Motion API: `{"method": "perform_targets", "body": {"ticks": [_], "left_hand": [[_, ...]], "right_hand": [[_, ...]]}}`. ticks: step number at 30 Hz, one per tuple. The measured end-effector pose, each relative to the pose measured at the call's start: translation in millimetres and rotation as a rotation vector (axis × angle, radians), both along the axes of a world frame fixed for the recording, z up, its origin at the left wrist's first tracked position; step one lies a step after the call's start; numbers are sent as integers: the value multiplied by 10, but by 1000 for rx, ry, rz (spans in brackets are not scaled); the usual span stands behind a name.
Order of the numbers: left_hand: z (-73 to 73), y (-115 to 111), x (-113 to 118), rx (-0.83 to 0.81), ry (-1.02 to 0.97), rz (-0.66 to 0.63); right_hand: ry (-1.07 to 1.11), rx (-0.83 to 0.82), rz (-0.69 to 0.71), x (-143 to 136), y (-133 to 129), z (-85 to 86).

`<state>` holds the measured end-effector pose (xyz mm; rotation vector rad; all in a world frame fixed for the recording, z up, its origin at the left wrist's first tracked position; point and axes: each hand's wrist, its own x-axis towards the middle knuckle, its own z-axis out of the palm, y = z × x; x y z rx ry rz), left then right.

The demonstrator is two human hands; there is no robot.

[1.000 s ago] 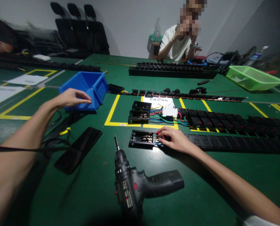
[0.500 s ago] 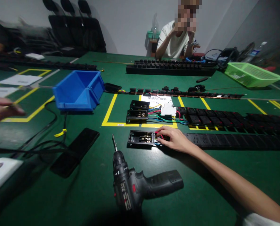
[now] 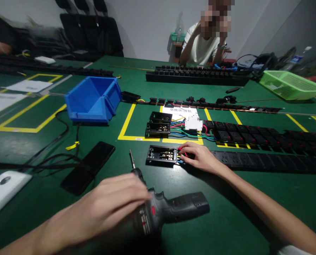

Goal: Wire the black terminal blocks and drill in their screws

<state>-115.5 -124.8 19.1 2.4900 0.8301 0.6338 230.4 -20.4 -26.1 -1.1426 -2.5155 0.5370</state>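
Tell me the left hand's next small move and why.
Probably close the left hand around the power drill: its fingers reach over the drill's body without visibly wrapping it, while the right hand is at the wires beside the black housing.

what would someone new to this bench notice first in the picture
Probably the black power drill at the bottom centre of the green table, partly covered by the blurred left hand. Next come the bright blue open plastic bin left of centre and the lime-green plastic basket at far right.
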Motion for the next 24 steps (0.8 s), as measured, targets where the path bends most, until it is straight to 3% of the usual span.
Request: {"method": "perform_targets", "body": {"ticks": [4, 8, 13, 24], "left_hand": [[-33, 770, 593, 9, -4, 76], [-235, 1160, 691, 38, 133, 90], [-367, 1259, 645, -65, 145, 33], [-413, 1200, 631, -101, 25, 15]], "right_hand": [[9, 10, 5, -2, -3, 1], [-12, 12, 11, -1, 4, 1], [-38, -6, 12, 4, 21, -8], [-90, -18, 62, 5, 63, -12]]}}
